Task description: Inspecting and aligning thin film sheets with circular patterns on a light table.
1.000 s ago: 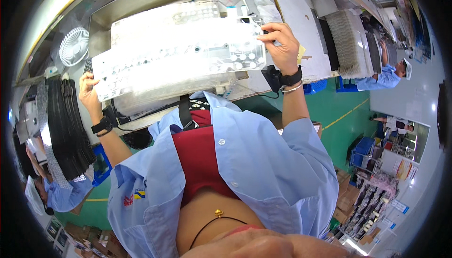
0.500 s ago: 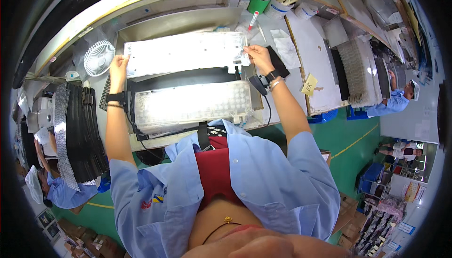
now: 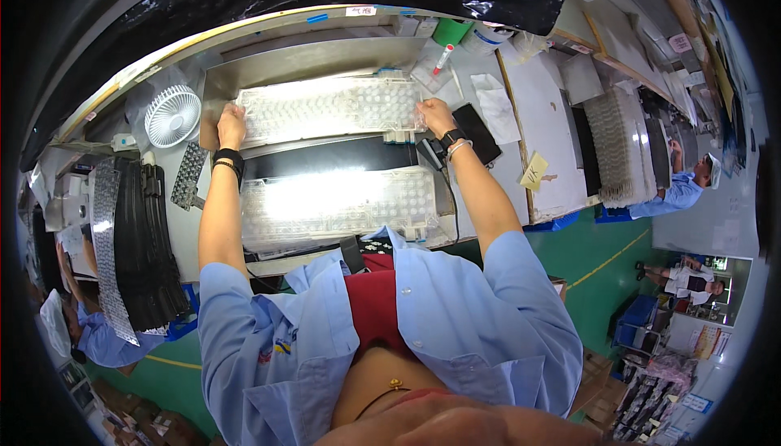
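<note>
By the left hand [image 3: 232,124] and right hand [image 3: 436,115], pinched nearly closed, a clear panel [image 3: 325,112] is held between them. Seating appears in hand; even release seems called for. Between the forearms [image 3: 222,222], another panel [image 3: 390,206] is seen.

White glare hides part of the nearer long, clear plastic panel [image 3: 346,207] — its pattern is lost there. Fingertips of the left hand [image 3: 232,124] are indistinct against the farther long, clear plastic panel [image 3: 329,112]; brown cardboard boxes [image 3: 150,417] are cut off below.
</note>
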Tool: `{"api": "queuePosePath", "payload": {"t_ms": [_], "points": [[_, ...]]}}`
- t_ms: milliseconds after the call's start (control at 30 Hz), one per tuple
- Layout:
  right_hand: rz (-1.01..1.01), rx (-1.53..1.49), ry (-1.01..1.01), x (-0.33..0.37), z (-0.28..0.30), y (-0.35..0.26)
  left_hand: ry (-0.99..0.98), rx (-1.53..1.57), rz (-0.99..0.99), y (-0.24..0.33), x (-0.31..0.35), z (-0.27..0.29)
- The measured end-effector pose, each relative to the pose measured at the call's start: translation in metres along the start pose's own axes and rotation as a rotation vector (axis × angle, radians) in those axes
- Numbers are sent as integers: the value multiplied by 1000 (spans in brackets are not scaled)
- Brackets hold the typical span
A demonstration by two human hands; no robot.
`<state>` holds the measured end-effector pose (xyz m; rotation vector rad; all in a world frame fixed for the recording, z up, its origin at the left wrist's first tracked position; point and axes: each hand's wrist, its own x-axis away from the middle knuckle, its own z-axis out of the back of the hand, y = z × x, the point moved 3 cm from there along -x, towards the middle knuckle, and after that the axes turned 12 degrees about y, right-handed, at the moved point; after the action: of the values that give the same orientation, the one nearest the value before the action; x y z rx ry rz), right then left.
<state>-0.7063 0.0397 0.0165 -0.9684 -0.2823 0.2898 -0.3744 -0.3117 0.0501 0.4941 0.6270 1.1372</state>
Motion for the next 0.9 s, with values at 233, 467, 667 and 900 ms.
{"api": "queuePosePath", "payload": {"t_ms": [233,467,667,900], "points": [[138,227,87,8,2,-8,-63,-227,-100,22,13,5],[149,81,100,0,17,7,-34,-314,-329,39,30,52],[411,233,6,119,91,-44,-120,-132,-96,46,124,150],[373,621,-158,217,89,-29,-107,-238,-208,13,185,129]]}}
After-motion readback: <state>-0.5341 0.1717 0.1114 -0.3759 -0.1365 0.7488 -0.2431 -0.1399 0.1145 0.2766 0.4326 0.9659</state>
